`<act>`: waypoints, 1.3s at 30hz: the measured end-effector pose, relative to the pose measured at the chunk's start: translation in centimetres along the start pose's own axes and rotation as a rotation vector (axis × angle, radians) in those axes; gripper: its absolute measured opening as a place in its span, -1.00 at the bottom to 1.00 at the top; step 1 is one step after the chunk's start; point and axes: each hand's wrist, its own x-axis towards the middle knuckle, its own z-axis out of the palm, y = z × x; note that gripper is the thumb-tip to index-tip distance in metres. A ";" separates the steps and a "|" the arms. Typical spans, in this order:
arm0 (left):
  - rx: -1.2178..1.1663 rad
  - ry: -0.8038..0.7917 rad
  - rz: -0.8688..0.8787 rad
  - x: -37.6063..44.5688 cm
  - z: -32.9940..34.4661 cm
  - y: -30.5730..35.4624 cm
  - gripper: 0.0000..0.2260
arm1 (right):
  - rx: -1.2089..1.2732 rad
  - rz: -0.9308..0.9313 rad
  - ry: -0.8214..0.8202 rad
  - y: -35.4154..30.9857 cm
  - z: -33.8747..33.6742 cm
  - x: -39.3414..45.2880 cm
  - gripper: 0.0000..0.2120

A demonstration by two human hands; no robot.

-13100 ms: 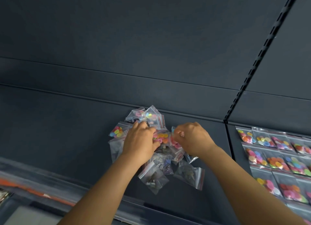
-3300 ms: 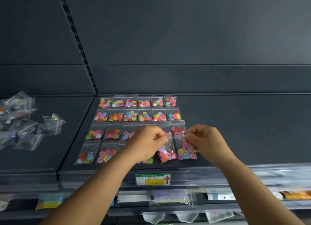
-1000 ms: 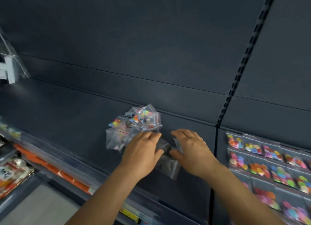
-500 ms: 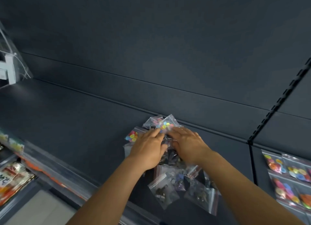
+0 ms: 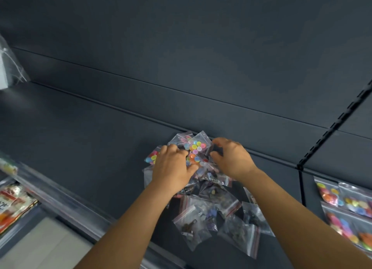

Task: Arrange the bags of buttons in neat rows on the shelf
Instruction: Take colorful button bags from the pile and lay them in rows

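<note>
A loose pile of small clear zip bags (image 5: 203,190) lies on the dark shelf (image 5: 84,140). On top at the back sits a bag of colourful buttons (image 5: 196,147). My left hand (image 5: 173,168) rests on the pile's left side, its fingers and thumb closed on that bag's left edge. My right hand (image 5: 231,160) is at the bag's right edge, thumb and fingers curled and apart. Bags with dark contents (image 5: 193,228) lie at the front of the pile. Bags of colourful buttons in neat rows (image 5: 346,204) fill the shelf section on the right.
A slotted upright (image 5: 330,132) divides the two shelf sections. The shelf's front edge carries a clear price rail (image 5: 60,200). A clear hanging packet (image 5: 10,67) shows at the far left, with red packaged goods (image 5: 12,204) on the level below.
My hands have drawn slightly apart at the back of the pile, which uncovers the colourful bag between them. The right hand has shifted to the right.
</note>
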 end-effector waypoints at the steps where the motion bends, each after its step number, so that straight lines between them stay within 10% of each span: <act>1: -0.023 0.021 -0.010 0.1 0.1 0.0 -0.57 | -0.006 0.009 -0.019 -0.2 0.3 0.5 -0.58; 8: -0.365 0.131 -0.109 0.6 0.2 -0.3 -0.93 | 0.122 0.095 -0.022 -1.4 2.1 3.1 -0.45; 12: -0.657 0.145 -0.214 0.6 -0.5 -1.2 -1.00 | 0.240 0.158 0.046 -1.8 2.2 3.8 -0.81; 22: -1.464 0.064 -0.376 1.9 -1.8 1.0 -0.68 | 0.786 0.153 0.154 -2.4 -1.6 0.6 -0.83; 39: -1.330 -0.183 -0.064 -0.6 0.2 16.3 -0.81 | 0.709 0.315 0.358 5.2 -9.5 -10.1 -0.87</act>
